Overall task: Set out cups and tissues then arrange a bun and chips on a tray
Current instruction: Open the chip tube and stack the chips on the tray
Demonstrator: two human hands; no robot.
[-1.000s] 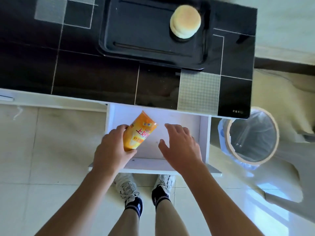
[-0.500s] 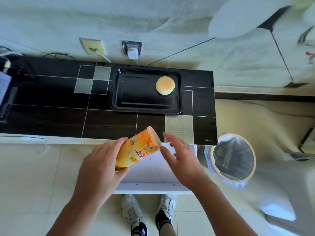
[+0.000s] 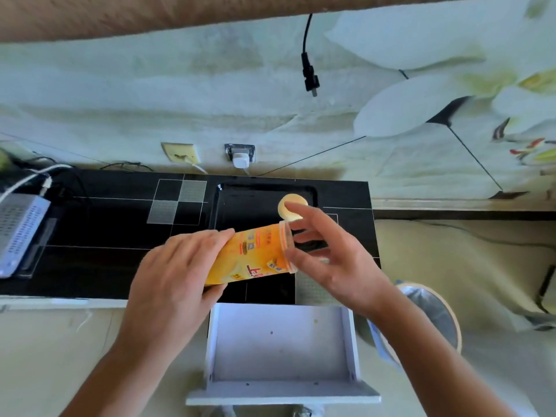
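One head-worn camera, looking forward and steeply down from above the person's own arms.

The single wide-angle view sits close over both forearms, which enter from the bottom edge and fill the lower half. It faces the pale flower-printed wall [image 3: 210, 94], which bends across the top of the picture, with the glossy black tiled counter [image 3: 105, 236] running below it at mid-height. Nearest the lens, directly beneath, is the open white drawer [image 3: 279, 350], seen almost straight down. The lens curves straight edges near the borders. No second view exists, so nothing is shared between cameras.
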